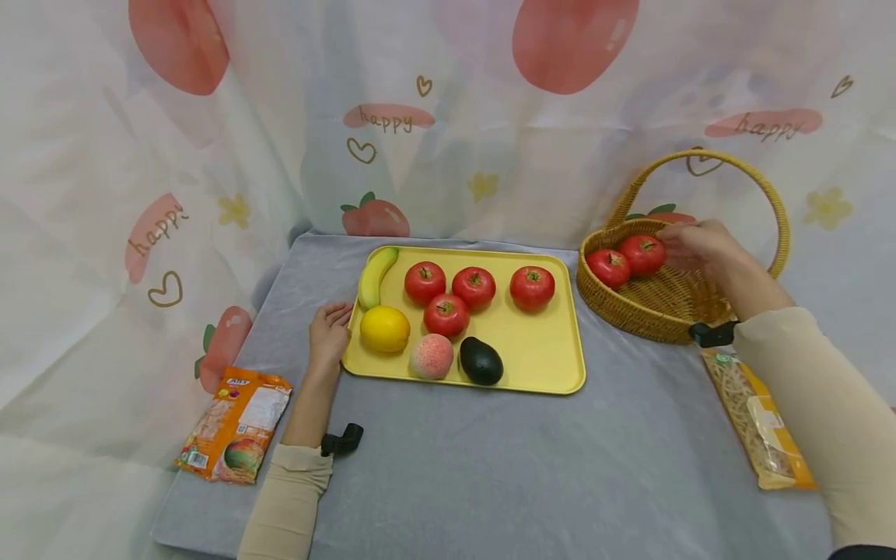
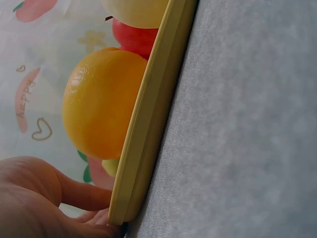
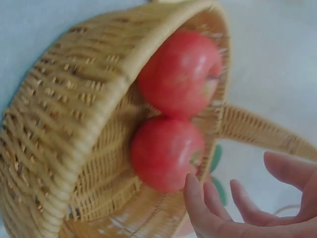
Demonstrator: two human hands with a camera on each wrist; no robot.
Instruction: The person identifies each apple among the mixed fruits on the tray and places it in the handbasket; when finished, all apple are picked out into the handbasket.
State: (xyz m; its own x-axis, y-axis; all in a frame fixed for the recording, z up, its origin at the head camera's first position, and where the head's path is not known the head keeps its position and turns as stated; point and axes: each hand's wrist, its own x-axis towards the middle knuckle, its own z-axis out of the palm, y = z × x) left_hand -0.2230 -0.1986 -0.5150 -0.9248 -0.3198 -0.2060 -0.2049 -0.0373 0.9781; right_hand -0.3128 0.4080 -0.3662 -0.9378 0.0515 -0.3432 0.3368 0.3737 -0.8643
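At the left edge of a yellow tray (image 1: 539, 350), my left hand (image 1: 329, 330) touches the rim with its fingertips, seen closely in the left wrist view. On the tray lie a banana (image 1: 374, 280), a lemon (image 1: 385, 329), a peach (image 1: 432, 356), an avocado (image 1: 481, 361) and several red apples (image 1: 532, 288). My right hand (image 1: 707, 245) is over the wicker basket (image 1: 630, 315), fingers apart and holding nothing. Two red apples sit side by side against the basket wall; the fingertips are right beside the nearer apple (image 3: 167, 153) in the right wrist view.
An orange snack packet (image 1: 234, 426) lies at the table's left side. A yellow packet with a clear window (image 1: 756, 420) lies at the right, partly behind my right sleeve. The basket handle (image 1: 759, 183) arches above it. A printed curtain (image 1: 420, 70) hangs behind the table.
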